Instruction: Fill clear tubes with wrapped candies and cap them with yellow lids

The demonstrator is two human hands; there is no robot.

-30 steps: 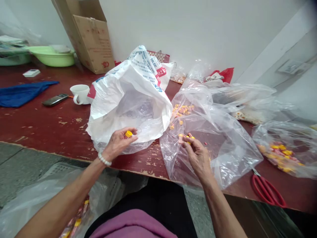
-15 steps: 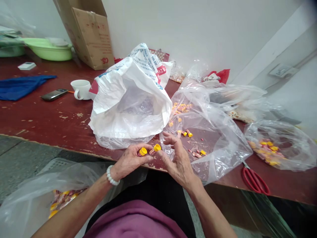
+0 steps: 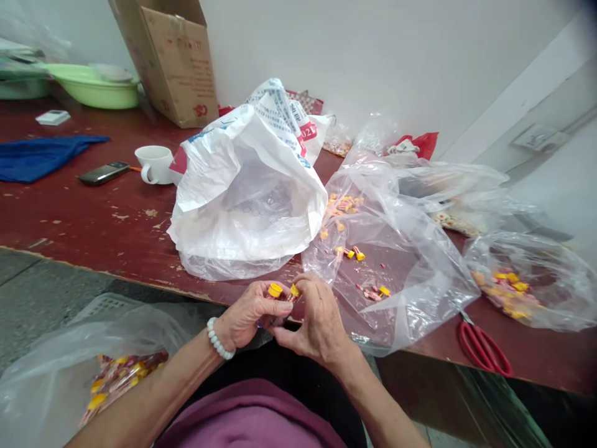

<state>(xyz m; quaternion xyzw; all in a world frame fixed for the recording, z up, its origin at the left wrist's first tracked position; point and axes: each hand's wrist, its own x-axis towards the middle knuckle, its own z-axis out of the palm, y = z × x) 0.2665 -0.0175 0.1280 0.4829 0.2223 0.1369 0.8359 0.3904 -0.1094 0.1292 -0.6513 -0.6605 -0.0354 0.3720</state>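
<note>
My left hand (image 3: 247,314) was closed on one yellow-capped piece (image 3: 275,290), and my right hand (image 3: 321,317) came up close beside it, fingers at a second capped piece (image 3: 293,292), though I couldn't tell whether they gripped it; both pieces were by the front edge of the red table (image 3: 140,249). Beyond them the white sack (image 3: 209,193) gaped toward me, with a cup (image 3: 159,163) to its left, a clear bag (image 3: 424,298) to its right and red-handled scissors (image 3: 485,350) farther right.

"021" on the sack (image 3: 219,162)
White digits on red, beyond the left hand (image 3: 249,314); the sack's blue characters and the red print on the carton (image 3: 180,68), farther off, leftward, are illegible.
</note>
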